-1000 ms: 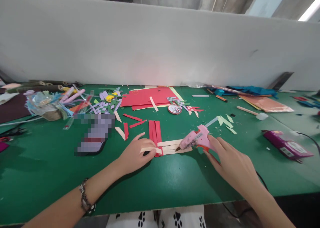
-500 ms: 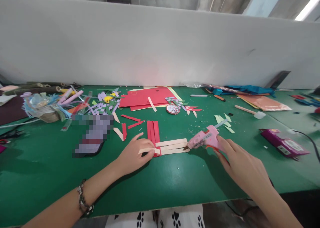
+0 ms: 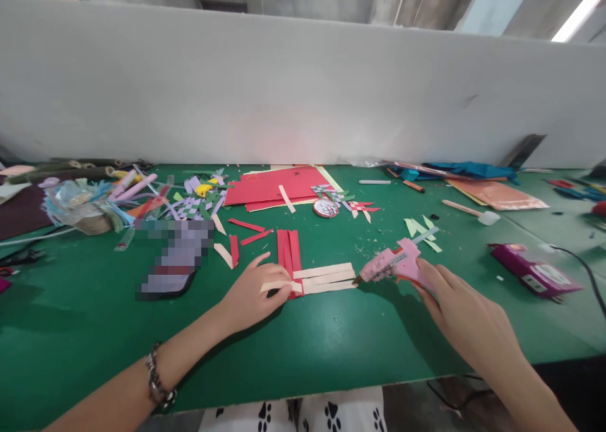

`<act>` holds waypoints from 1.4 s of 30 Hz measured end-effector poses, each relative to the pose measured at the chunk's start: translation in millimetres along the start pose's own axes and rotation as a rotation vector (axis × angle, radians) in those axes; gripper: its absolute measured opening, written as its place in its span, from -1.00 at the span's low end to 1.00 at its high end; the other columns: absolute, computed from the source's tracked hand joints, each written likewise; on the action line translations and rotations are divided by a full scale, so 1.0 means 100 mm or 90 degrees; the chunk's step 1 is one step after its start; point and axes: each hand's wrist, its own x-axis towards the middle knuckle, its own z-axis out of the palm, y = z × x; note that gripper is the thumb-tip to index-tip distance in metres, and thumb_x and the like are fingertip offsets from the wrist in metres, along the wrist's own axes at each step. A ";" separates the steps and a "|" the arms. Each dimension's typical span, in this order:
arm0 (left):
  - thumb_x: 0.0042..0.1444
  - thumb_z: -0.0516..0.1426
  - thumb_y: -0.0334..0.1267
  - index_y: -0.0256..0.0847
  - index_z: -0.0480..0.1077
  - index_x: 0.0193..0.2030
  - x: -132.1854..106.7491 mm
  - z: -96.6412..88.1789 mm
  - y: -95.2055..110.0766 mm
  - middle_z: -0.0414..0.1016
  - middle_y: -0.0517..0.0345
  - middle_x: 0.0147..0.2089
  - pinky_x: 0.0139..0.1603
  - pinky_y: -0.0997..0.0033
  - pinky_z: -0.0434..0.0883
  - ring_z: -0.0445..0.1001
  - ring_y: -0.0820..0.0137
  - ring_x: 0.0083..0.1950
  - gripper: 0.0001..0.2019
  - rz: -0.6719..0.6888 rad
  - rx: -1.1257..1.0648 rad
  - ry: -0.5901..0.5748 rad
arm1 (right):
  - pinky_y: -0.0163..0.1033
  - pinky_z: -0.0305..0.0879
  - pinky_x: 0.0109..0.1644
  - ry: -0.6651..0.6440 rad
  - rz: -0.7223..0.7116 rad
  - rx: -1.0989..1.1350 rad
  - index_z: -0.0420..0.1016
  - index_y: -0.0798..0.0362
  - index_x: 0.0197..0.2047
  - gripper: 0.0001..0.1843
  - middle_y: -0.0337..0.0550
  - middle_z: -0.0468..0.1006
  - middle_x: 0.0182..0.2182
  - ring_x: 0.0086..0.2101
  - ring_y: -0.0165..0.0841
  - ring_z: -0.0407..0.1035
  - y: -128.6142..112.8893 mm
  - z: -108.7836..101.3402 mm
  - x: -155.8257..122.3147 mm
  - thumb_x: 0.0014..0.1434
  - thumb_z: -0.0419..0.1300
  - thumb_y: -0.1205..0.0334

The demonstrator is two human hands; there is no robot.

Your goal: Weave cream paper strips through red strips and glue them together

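My left hand (image 3: 250, 293) rests on the green table (image 3: 95, 331), its fingers curled down on the left end of a cream paper strip (image 3: 277, 286). That strip belongs to a weave of cream strips (image 3: 329, 279) crossing red strips (image 3: 288, 249). A pink glue gun (image 3: 391, 263) lies on the table just right of the weave, nozzle pointing at the cream ends. My right hand (image 3: 466, 321) lies behind the gun with fingers stretched out, fingertips touching its handle.
Red paper sheets (image 3: 274, 184) and a small round tin (image 3: 326, 208) lie behind the weave. Coloured paper scraps (image 3: 199, 195) crowd the left, light green scraps (image 3: 421, 227) sit behind the gun, a purple packet (image 3: 534, 271) lies right. A grey partition (image 3: 303, 84) closes the back.
The glue gun has moved right, off the cream strip ends, and now lies on the table. My right hand's grip on it has loosened. The left hand has stayed on the weave.
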 end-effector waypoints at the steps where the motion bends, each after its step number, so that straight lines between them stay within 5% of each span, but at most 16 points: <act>1: 0.15 -0.12 -0.32 -0.15 0.40 -0.41 0.00 0.00 0.00 0.50 0.24 -0.32 0.14 0.03 0.02 0.43 0.44 -0.25 -0.71 0.001 0.001 0.002 | -0.38 -0.15 -0.70 -0.005 0.005 0.003 0.23 0.04 -0.20 -0.66 -0.18 0.41 -0.49 -0.55 -0.38 0.33 0.01 0.00 0.00 0.24 -0.32 0.17; 9: 0.15 -0.13 -0.33 -0.17 0.39 -0.42 0.00 0.01 0.00 0.50 0.24 -0.32 0.13 -0.02 0.03 0.43 0.43 -0.25 -0.71 0.005 0.004 0.005 | -0.35 -0.06 -0.68 -0.056 0.070 0.062 0.26 0.01 -0.17 -0.68 -0.12 0.44 -0.40 -0.52 -0.33 0.34 0.06 0.03 -0.07 0.19 -0.23 0.12; 13: 0.15 -0.11 -0.33 -0.15 0.39 -0.41 0.00 0.01 -0.01 0.49 0.26 -0.32 0.14 0.00 0.01 0.43 0.44 -0.24 -0.72 0.003 0.001 0.010 | -0.28 0.14 -0.57 -0.076 0.195 0.121 0.26 0.03 -0.18 -0.63 -0.02 0.45 -0.24 -0.45 -0.28 0.37 0.22 0.06 -0.07 0.11 -0.14 -0.03; 18: 0.14 -0.10 -0.33 -0.17 0.39 -0.40 0.00 0.02 -0.02 0.49 0.24 -0.31 0.14 0.02 0.01 0.43 0.44 -0.23 -0.74 0.002 -0.013 0.010 | -0.24 0.16 -0.52 -0.195 0.362 0.144 0.21 0.00 -0.41 -0.71 -0.06 0.44 -0.42 -0.46 -0.22 0.35 0.44 0.14 0.10 0.01 -0.04 -0.06; 22: 0.14 -0.10 -0.31 -0.18 0.39 -0.40 0.00 0.02 -0.01 0.48 0.23 -0.32 0.14 0.02 0.00 0.43 0.43 -0.24 -0.74 -0.003 -0.025 0.012 | -0.23 0.17 -0.50 -0.272 0.395 0.129 0.22 0.02 -0.40 -0.71 -0.06 0.42 -0.47 -0.48 -0.22 0.34 0.49 0.30 0.24 0.06 -0.07 -0.03; 25: 0.14 -0.08 -0.28 -0.18 0.38 -0.42 -0.02 0.02 -0.01 0.47 0.24 -0.32 0.15 0.04 -0.02 0.42 0.44 -0.24 -0.75 -0.010 -0.031 0.006 | -0.19 0.19 -0.47 -0.268 0.356 0.095 0.28 0.08 -0.38 -0.67 0.04 0.43 -0.44 -0.42 -0.15 0.35 0.47 0.41 0.29 0.07 -0.08 -0.01; 29: 0.15 -0.06 -0.24 -0.14 0.40 -0.40 -0.02 0.01 -0.02 0.46 0.26 -0.29 0.15 0.06 -0.05 0.42 0.44 -0.22 -0.76 0.015 -0.025 -0.016 | -0.07 0.21 -0.35 -0.119 0.239 0.049 0.33 0.14 -0.21 -0.61 0.13 0.41 -0.34 -0.27 -0.03 0.31 0.25 0.26 0.35 0.08 -0.08 0.02; 31: 0.15 -0.05 -0.23 -0.12 0.41 -0.38 -0.02 0.01 -0.02 0.46 0.26 -0.29 0.15 0.08 -0.04 0.42 0.44 -0.22 -0.77 0.020 -0.022 -0.020 | -0.09 0.21 -0.23 -0.067 0.134 0.203 0.29 0.10 -0.12 -0.61 0.05 0.42 -0.27 -0.24 -0.13 0.30 -0.02 0.08 0.41 0.07 -0.02 0.02; 35: 0.15 -0.05 -0.22 -0.09 0.42 -0.35 -0.02 0.01 -0.02 0.46 0.27 -0.30 0.14 0.08 -0.02 0.42 0.43 -0.21 -0.78 0.014 -0.015 -0.007 | -0.21 0.17 -0.19 -0.181 -0.141 0.501 0.14 0.01 0.07 -0.47 -0.10 0.41 -0.20 -0.21 -0.29 0.28 -0.72 -0.23 0.57 0.04 0.09 0.06; 38: 0.08 0.03 -0.22 -0.11 0.41 -0.39 -0.01 0.03 -0.01 0.47 0.27 -0.31 0.15 0.07 0.00 0.42 0.41 -0.21 -0.85 -0.014 -0.011 -0.002 | -0.22 0.08 -0.22 -0.209 -0.236 0.548 0.28 0.00 -0.07 -0.62 -0.15 0.43 -0.26 -0.24 -0.30 0.27 -1.12 -0.26 0.68 0.02 0.11 0.09; 42: -0.04 0.11 -0.25 -0.18 0.37 -0.51 -0.01 0.05 0.01 0.45 0.24 -0.37 0.16 0.09 0.04 0.42 0.39 -0.25 -0.90 -0.017 0.043 -0.002 | -0.23 -0.08 -0.29 -0.180 -0.195 0.473 0.36 0.06 -0.45 -0.89 -0.23 0.42 -0.51 -0.43 -0.38 0.26 -1.30 -0.16 0.78 0.04 0.03 0.33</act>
